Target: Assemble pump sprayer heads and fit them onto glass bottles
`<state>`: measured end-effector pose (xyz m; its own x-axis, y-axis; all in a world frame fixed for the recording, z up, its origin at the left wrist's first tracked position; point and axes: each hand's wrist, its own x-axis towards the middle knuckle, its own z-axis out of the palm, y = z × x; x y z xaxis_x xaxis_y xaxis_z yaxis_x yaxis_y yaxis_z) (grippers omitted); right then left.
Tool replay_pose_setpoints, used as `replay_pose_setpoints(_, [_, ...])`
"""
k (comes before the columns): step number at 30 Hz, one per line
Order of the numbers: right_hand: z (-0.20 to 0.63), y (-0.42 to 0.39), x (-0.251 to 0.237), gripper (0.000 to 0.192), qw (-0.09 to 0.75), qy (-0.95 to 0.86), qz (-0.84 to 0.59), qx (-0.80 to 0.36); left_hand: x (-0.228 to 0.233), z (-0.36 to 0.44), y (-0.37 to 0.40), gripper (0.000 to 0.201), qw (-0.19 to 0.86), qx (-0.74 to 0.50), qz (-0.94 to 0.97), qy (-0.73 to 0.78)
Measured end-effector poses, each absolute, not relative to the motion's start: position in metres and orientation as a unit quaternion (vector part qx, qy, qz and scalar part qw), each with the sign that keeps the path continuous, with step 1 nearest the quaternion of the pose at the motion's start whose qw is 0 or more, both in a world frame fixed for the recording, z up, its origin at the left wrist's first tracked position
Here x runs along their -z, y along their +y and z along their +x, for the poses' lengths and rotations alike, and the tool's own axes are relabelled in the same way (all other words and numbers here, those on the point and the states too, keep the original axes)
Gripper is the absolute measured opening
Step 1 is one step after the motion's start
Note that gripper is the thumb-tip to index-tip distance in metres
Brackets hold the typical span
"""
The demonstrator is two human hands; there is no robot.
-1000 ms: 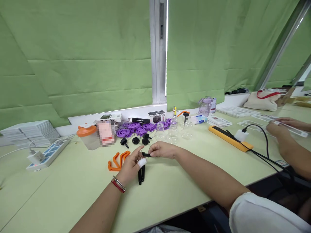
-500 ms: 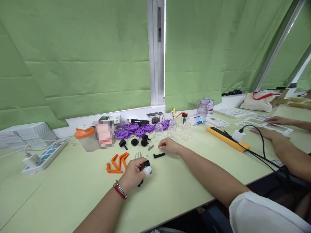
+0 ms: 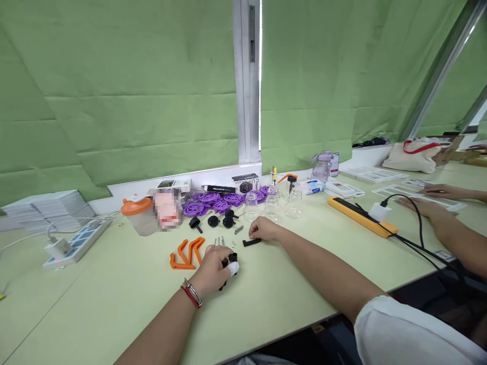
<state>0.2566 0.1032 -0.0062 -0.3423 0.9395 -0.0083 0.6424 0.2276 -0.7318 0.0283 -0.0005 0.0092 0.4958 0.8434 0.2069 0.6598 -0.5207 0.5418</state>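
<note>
My left hand (image 3: 213, 269), with a white wrap on the thumb, is closed around black plastic parts (image 3: 233, 258) just above the table. Fingers partly hide their shape. My right hand (image 3: 264, 229) rests farther forward, its fingers curled at the upper edge of a small black L-shaped piece (image 3: 250, 243). Whether anything is between those fingertips is hidden. A metal spring (image 3: 239, 229) lies just left of the right hand. Several thin metal pins (image 3: 219, 241) lie beyond my left hand, and orange bent handles (image 3: 187, 256) lie to its left.
Black round-headed parts (image 3: 213, 221), purple discs (image 3: 194, 208) and clear glass cups (image 3: 272, 208) stretch along the back. An orange-lidded cup (image 3: 136, 205) and a white power strip (image 3: 79, 243) are left. To the right are a yellow power strip (image 3: 359, 217) and a co-worker's hands (image 3: 422, 207).
My right hand has come down closer to the black L-shaped piece and now overlaps its far end. The left hand keeps its hold on the black parts. The view has shifted slightly.
</note>
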Motion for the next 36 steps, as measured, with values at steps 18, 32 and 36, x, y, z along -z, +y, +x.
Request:
replay_pose_setpoints(18, [0.208, 0.036, -0.022, 0.011, 0.326, -0.76, -0.299, -0.476, -0.008, 0.023, 0.002, 0.02, 0.229, -0.231, 0.838, 0.438])
replay_pose_setpoints(32, [0.208, 0.037, -0.018, 0.021, 0.328, -0.717, -0.297, -0.539, -0.009, 0.022, 0.002, 0.019, 0.232, -0.225, 0.839, 0.438])
replay_pose_setpoints(36, [0.208, 0.037, -0.017, 0.024, 0.331, -0.712, -0.297, -0.543, -0.01, 0.023, 0.001, 0.019, 0.23, -0.225, 0.844, 0.43])
